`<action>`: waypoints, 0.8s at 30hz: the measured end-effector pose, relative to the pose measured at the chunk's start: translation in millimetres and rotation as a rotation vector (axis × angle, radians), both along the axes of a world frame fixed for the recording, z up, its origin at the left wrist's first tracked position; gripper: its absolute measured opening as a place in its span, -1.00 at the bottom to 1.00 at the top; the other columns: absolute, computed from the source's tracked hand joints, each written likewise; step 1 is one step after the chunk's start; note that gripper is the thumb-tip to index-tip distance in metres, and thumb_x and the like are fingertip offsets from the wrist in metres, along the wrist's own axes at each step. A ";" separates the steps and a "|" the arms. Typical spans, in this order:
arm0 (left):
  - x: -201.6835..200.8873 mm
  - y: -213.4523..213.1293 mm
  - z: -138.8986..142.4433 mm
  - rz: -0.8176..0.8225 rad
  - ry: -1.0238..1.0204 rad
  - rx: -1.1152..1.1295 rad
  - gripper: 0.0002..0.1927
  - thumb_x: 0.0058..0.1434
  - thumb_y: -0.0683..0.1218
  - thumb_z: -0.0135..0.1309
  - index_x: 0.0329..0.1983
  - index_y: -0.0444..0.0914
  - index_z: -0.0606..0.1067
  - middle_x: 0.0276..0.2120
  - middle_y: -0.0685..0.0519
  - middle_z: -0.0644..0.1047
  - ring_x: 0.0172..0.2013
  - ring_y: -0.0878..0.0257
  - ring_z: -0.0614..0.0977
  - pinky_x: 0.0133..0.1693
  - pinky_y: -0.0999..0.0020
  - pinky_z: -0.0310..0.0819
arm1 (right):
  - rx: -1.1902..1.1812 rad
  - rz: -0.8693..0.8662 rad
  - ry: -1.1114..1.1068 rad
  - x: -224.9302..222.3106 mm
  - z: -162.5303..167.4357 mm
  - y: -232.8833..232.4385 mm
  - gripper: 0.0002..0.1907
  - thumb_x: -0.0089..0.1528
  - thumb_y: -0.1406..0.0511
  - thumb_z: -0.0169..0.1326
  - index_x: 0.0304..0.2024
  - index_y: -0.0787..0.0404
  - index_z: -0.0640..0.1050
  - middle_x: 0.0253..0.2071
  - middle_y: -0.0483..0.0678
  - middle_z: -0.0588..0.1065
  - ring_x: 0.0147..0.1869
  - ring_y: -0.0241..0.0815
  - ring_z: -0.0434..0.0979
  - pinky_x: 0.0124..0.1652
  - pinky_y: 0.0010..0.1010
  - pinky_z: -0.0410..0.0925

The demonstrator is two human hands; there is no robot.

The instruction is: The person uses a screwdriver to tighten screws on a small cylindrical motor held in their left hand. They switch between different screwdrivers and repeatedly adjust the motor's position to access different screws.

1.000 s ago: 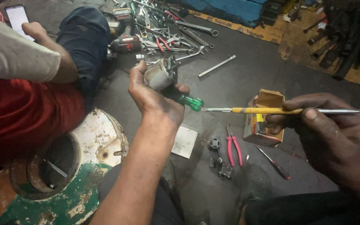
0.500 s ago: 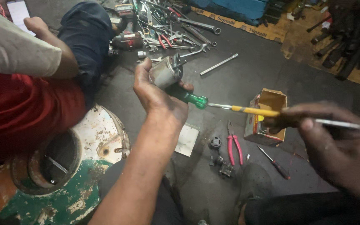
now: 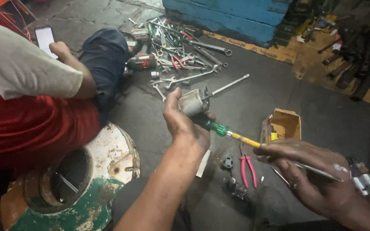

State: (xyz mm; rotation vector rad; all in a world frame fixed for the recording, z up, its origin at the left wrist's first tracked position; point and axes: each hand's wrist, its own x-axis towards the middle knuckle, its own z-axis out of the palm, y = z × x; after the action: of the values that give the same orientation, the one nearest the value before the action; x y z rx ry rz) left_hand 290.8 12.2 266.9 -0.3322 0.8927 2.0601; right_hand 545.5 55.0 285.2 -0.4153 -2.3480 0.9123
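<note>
- broadly, a dark workshop floor (image 3: 279,85) fills the view; it sat closer and more square a second ago, so the head has tipped and drawn back a little.
- a second person in a red shirt (image 3: 31,124) sits at left, looking at a phone (image 3: 44,38), posture unchanged.
- a worn green-and-white round housing (image 3: 78,188) lies at lower left, with a dark hole in its top.
- a scatter of wrenches and sockets (image 3: 180,47) lies on the floor above the hands.
- the left hand (image 3: 185,124) is closed around a small grey cylindrical motor (image 3: 192,102), held up in mid-frame above the floor, same grip as before.
- the right hand (image 3: 317,179) has dropped lower and to the right; its fingers pinch a long screwdriver (image 3: 245,139) near the far end of its bare shaft.
- the screwdriver now slopes down to the right rather than lying level; its green end stays at the motor, so the contact looks kept while the angle changes.
- an open cardboard box (image 3: 285,124), pink pliers (image 3: 248,169) and small dark parts (image 3: 228,162) lie just beneath.
</note>
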 end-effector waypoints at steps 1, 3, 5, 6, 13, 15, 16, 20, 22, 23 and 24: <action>1.5 0.5 -1.1 0.003 0.010 -0.009 -0.67 0.11 0.18 0.03 -0.25 -0.13 0.42 -0.49 0.06 0.50 -0.54 0.18 0.49 -0.52 0.21 0.33 | -0.021 0.022 0.031 -1.0 -1.2 0.6 -0.73 0.30 0.33 0.01 0.01 0.24 0.59 -0.10 0.04 0.69 -0.05 -0.11 0.71 -0.09 -0.30 0.57; 6.1 1.7 -3.3 -0.004 -0.016 -0.012 -0.68 0.11 0.18 0.03 -0.24 -0.11 0.43 -0.49 0.07 0.49 -0.53 0.20 0.49 -0.52 0.22 0.31 | -0.025 0.033 0.080 -1.9 -3.4 -0.5 -0.74 0.32 0.32 0.02 0.02 0.24 0.58 -0.10 0.03 0.69 -0.04 -0.12 0.74 -0.08 -0.30 0.57; 10.4 3.1 -4.9 -0.030 -0.027 -0.016 -0.67 0.12 0.20 0.04 -0.25 -0.11 0.43 -0.50 0.07 0.48 -0.54 0.20 0.49 -0.52 0.24 0.30 | 0.009 0.017 0.113 -2.7 -4.5 -1.9 -0.76 0.34 0.31 0.03 0.01 0.22 0.58 -0.10 0.01 0.68 -0.03 -0.15 0.78 -0.06 -0.30 0.57; 12.1 3.5 -5.5 -0.051 -0.025 -0.021 -0.65 0.13 0.21 0.05 -0.26 -0.13 0.43 -0.50 0.06 0.48 -0.55 0.19 0.48 -0.52 0.25 0.30 | 0.063 0.024 0.098 -3.6 -4.2 -1.5 -0.77 0.33 0.31 0.04 0.01 0.20 0.58 -0.09 -0.01 0.68 -0.01 -0.16 0.77 -0.03 -0.29 0.56; 18.9 2.9 -3.5 -0.053 -0.066 -0.076 -0.67 0.14 0.19 0.03 -0.28 -0.14 0.44 -0.48 0.07 0.50 -0.54 0.23 0.47 -0.52 0.29 0.27 | 0.211 0.092 0.017 -10.5 5.6 -4.7 -0.75 0.25 0.32 0.10 -0.02 0.18 0.60 -0.07 -0.04 0.66 0.07 -0.13 0.71 0.00 -0.24 0.53; 20.0 0.7 -1.5 -0.068 -0.041 -0.072 -0.65 0.14 0.20 0.01 -0.28 -0.16 0.44 -0.49 0.05 0.49 -0.55 0.21 0.46 -0.52 0.26 0.29 | 0.222 0.093 0.031 -12.3 7.0 -7.1 -0.76 0.26 0.31 0.12 -0.02 0.17 0.59 -0.10 -0.05 0.65 0.04 -0.14 0.70 -0.03 -0.28 0.55; 20.2 0.5 -0.3 -0.074 -0.025 -0.068 -0.64 0.15 0.21 0.00 -0.29 -0.16 0.45 -0.49 0.05 0.48 -0.55 0.19 0.46 -0.51 0.25 0.30 | 0.220 0.093 0.043 -14.4 6.3 -7.2 -0.77 0.26 0.30 0.13 -0.03 0.15 0.59 -0.11 -0.06 0.65 0.01 -0.16 0.70 -0.04 -0.31 0.55; 28.3 -0.8 -0.4 -0.199 -0.068 -0.024 -0.57 0.13 0.27 0.00 -0.31 -0.18 0.48 -0.49 0.04 0.49 -0.51 0.19 0.44 -0.48 0.23 0.34 | 0.346 0.091 0.077 -33.7 -11.3 -2.3 -0.78 0.31 0.31 0.13 0.02 0.09 0.56 -0.12 -0.09 0.63 -0.05 -0.20 0.68 -0.06 -0.40 0.55; 34.3 0.5 -2.5 -0.266 -0.005 -0.023 -0.58 0.08 0.25 0.00 -0.33 -0.18 0.49 -0.48 0.03 0.51 -0.48 0.14 0.47 -0.46 0.16 0.37 | 0.391 0.078 -0.025 -34.3 -18.6 0.6 -0.72 0.25 0.28 0.16 0.02 0.08 0.58 -0.13 -0.06 0.60 -0.11 -0.20 0.65 -0.15 -0.38 0.51; 35.1 2.4 -3.2 -0.250 -0.015 -0.025 -0.59 0.08 0.24 0.02 -0.31 -0.18 0.49 -0.45 0.04 0.52 -0.44 0.14 0.50 -0.42 0.19 0.38 | 0.413 0.074 -0.079 -33.1 -21.0 1.9 -0.70 0.22 0.26 0.18 0.02 0.08 0.59 -0.13 -0.05 0.59 -0.14 -0.20 0.64 -0.19 -0.37 0.49; 33.3 4.1 -3.4 -0.231 -0.024 -0.027 -0.60 0.08 0.22 0.05 -0.28 -0.18 0.49 -0.42 0.05 0.54 -0.40 0.15 0.52 -0.38 0.22 0.40 | 0.385 0.070 -0.123 -29.9 -20.9 4.5 -0.69 0.21 0.28 0.17 0.03 0.08 0.60 -0.11 -0.05 0.58 -0.13 -0.20 0.63 -0.20 -0.40 0.51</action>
State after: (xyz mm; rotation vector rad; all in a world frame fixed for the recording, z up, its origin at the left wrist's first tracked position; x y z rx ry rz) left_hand 324.1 16.3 263.5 -0.2550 0.9015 1.8292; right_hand 515.6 59.5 264.2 -0.2377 -2.5897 0.4562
